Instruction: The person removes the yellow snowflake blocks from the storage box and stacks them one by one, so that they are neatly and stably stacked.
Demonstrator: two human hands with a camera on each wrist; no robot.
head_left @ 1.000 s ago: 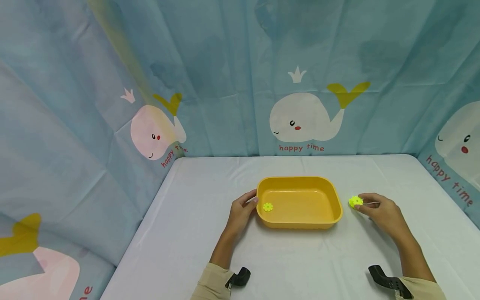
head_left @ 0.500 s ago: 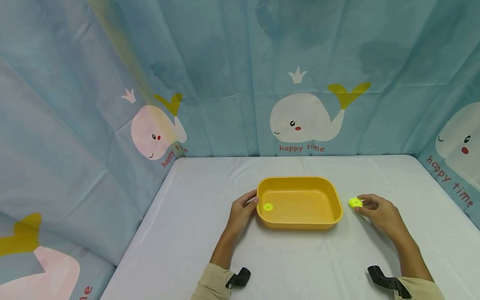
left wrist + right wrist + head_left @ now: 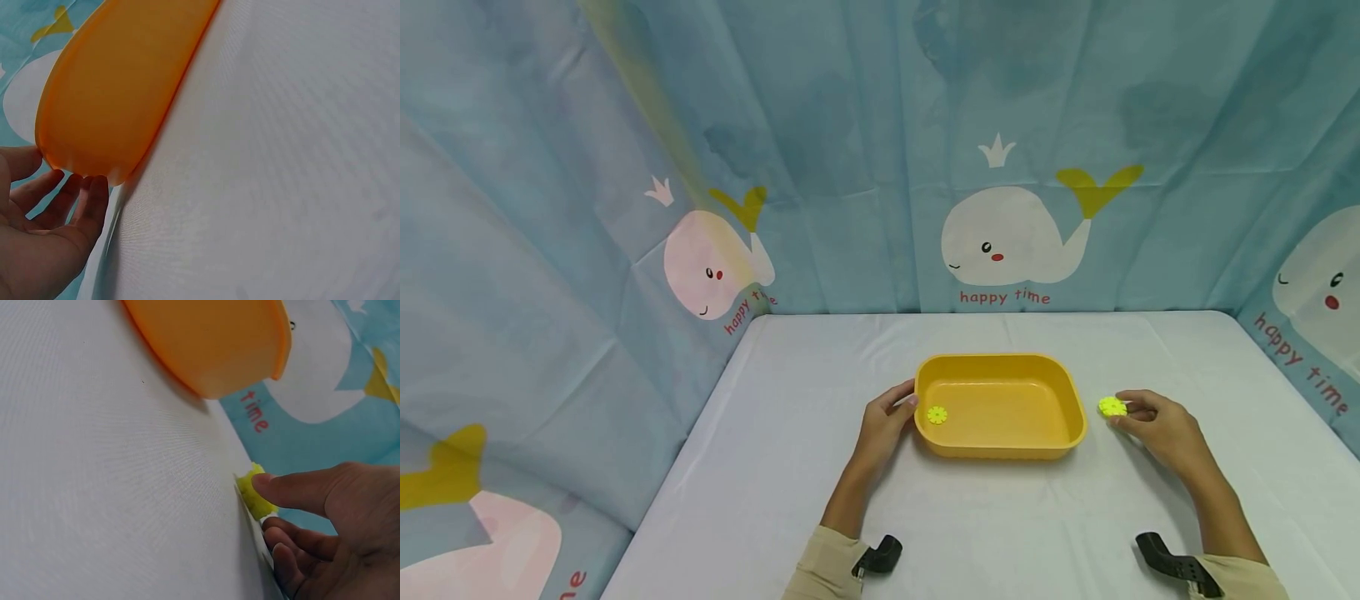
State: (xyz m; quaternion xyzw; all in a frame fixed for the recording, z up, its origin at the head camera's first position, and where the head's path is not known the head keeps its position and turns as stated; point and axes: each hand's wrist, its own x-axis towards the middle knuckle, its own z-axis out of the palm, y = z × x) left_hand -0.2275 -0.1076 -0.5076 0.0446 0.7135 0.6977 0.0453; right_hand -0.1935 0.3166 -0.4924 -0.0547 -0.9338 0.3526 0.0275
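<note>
In the head view, a yellow basin point(image 3: 1018, 408) lies lengthwise on the white table. My left hand point(image 3: 882, 423) is at its left end, fingertips touching the outer end wall and thumb at the rim, as the left wrist view shows. A small flower-shaped, notched yellow-green disc point(image 3: 937, 415) lies inside the basin near that end. To the right of the basin my right hand point(image 3: 1167, 423) pinches another notched yellow-green disc point(image 3: 1112, 407), thicker in the right wrist view, with the thumb on top. Its other fingers curl below, close over the table.
The white table point(image 3: 820, 375) backs onto a blue curtain point(image 3: 850, 167) printed with whales, and curtain also hangs at both sides. Black curved wrist mounts point(image 3: 880, 556) stick out from the beige sleeves point(image 3: 826, 563).
The disc in my right hand has tilted slightly, its face turning more upward. My left hand and the basin keep their places.
</note>
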